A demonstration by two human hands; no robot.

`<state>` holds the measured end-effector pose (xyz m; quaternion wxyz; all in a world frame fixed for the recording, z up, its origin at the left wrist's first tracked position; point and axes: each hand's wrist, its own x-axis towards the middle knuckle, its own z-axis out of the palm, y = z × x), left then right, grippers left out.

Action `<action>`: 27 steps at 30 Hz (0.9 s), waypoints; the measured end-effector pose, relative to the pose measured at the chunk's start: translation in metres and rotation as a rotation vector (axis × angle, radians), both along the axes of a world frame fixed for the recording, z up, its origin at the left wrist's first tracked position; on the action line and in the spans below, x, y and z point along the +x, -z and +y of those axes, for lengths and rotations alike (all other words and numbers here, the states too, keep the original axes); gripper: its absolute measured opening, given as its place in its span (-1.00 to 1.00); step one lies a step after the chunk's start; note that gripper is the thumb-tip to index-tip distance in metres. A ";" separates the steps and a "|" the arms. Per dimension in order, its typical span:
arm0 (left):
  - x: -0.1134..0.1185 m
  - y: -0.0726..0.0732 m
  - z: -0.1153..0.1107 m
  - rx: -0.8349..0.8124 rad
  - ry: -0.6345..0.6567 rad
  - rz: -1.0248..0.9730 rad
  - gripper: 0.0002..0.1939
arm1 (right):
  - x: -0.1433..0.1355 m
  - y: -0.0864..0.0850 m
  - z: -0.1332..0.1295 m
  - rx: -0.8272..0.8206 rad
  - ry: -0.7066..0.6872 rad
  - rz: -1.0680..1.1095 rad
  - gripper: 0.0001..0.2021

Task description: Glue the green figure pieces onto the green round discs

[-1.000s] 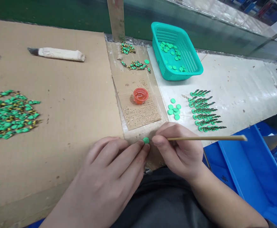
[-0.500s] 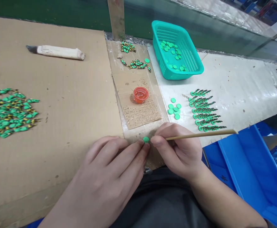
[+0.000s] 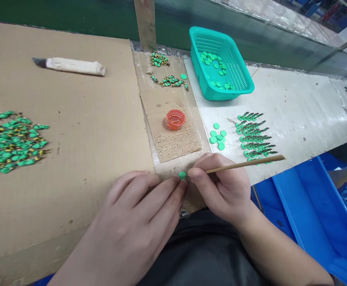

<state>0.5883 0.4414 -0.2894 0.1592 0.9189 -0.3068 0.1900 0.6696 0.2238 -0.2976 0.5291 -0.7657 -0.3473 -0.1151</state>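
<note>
At the front edge of the work surface, my left hand (image 3: 146, 206) pinches a small green disc (image 3: 182, 174) between its fingertips. My right hand (image 3: 221, 186) is closed on a thin wooden stick (image 3: 247, 163), with the tip end at the disc. The stick's far end points right. Whether the tip touches the disc is too small to tell. Beyond my hands stands a small red cup (image 3: 176, 118) with liquid in it. Several loose green discs (image 3: 218, 137) lie to the right of the cup.
Green discs with dark twisted pieces (image 3: 255, 137) stand in rows on the right. A teal basket (image 3: 241, 73) behind holds more discs. Green, yellow and black pieces (image 3: 15, 143) are heaped at left. A white-handled knife (image 3: 75, 66) lies on cardboard; blue bins (image 3: 307, 202) sit lower right.
The outer end of the stick has shifted left and slightly up, with my right hand moving a little left. My left hand stays on the disc.
</note>
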 end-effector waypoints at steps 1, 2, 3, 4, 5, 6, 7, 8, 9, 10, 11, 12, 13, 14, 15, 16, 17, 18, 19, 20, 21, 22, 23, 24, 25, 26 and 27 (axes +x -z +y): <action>0.000 0.000 0.000 -0.005 0.001 0.000 -0.68 | 0.000 0.000 0.000 0.000 0.003 0.006 -0.80; 0.000 -0.001 0.000 -0.008 0.003 0.000 -0.68 | 0.000 0.000 0.000 0.002 0.005 0.011 -0.79; 0.000 -0.001 -0.001 -0.009 0.004 0.000 -0.68 | 0.000 0.000 0.000 0.005 0.007 0.015 -0.79; 0.000 -0.001 0.000 -0.006 0.006 0.000 -0.68 | 0.000 0.000 0.000 0.008 0.008 0.020 -0.79; 0.000 -0.001 0.000 -0.002 0.007 -0.002 -0.67 | 0.000 0.000 0.000 0.010 0.008 0.023 -0.79; 0.000 0.000 0.000 0.004 0.008 -0.004 -0.66 | 0.000 0.000 0.001 0.011 0.006 0.025 -0.78; 0.000 0.000 0.000 0.010 0.009 -0.006 -0.66 | 0.000 0.000 0.001 0.008 0.005 0.024 -0.78; 0.000 0.000 0.000 0.014 0.011 -0.007 -0.66 | 0.000 0.000 0.001 0.004 0.003 0.020 -0.79; 0.000 0.001 0.000 0.016 0.011 -0.008 -0.65 | 0.000 -0.001 0.001 -0.002 0.003 0.015 -0.79; 0.000 0.001 0.001 0.017 0.010 -0.008 -0.65 | 0.000 -0.001 0.002 -0.010 0.004 0.006 -0.79; 0.000 0.001 0.000 0.017 0.009 -0.008 -0.66 | 0.000 -0.002 0.002 -0.021 0.007 -0.002 -0.79; 0.000 0.001 0.000 0.019 0.008 -0.008 -0.66 | 0.000 -0.002 0.001 -0.032 0.011 -0.007 -0.79; 0.000 0.000 0.000 0.020 0.007 -0.010 -0.66 | 0.000 -0.002 0.001 -0.040 0.013 -0.009 -0.79; 0.001 0.000 0.000 0.020 0.005 -0.010 -0.66 | 0.000 -0.002 0.000 -0.043 0.009 -0.002 -0.80; 0.001 -0.001 0.000 0.019 0.003 -0.010 -0.67 | 0.000 -0.002 0.000 -0.029 0.005 0.015 -0.81; 0.001 -0.001 0.000 0.015 0.001 -0.011 -0.67 | 0.000 -0.001 -0.001 0.004 0.005 0.042 -0.82; 0.001 -0.002 0.000 0.010 -0.002 -0.011 -0.68 | -0.001 0.001 -0.001 0.055 0.014 0.072 -0.83; 0.001 -0.003 0.000 0.007 -0.006 -0.010 -0.68 | -0.001 0.002 -0.001 0.120 0.035 0.097 -0.84; 0.002 -0.003 -0.001 0.003 -0.008 -0.009 -0.69 | -0.001 0.004 -0.001 0.189 0.066 0.115 -0.85; 0.002 -0.003 -0.001 0.002 -0.009 -0.007 -0.71 | -0.001 0.005 -0.001 0.253 0.103 0.121 -0.84; 0.002 -0.003 -0.001 0.002 -0.011 -0.007 -0.72 | -0.001 0.005 0.000 0.305 0.139 0.116 -0.82; 0.002 -0.003 -0.002 0.005 -0.013 -0.007 -0.73 | -0.001 0.006 0.001 0.338 0.164 0.108 -0.80; 0.003 -0.003 -0.002 0.011 -0.017 -0.010 -0.73 | 0.000 0.006 0.001 0.359 0.180 0.102 -0.79; 0.003 -0.004 -0.003 0.022 -0.021 -0.019 -0.71 | 0.001 0.005 0.002 0.368 0.188 0.103 -0.79; 0.003 -0.004 -0.004 0.041 -0.027 -0.031 -0.68 | 0.001 0.005 0.003 0.371 0.189 0.108 -0.79; 0.003 -0.004 -0.004 0.063 -0.034 -0.046 -0.66 | 0.002 0.004 0.004 0.372 0.184 0.116 -0.79; 0.003 -0.004 -0.005 0.084 -0.040 -0.057 -0.65 | 0.003 0.004 0.004 0.375 0.177 0.125 -0.80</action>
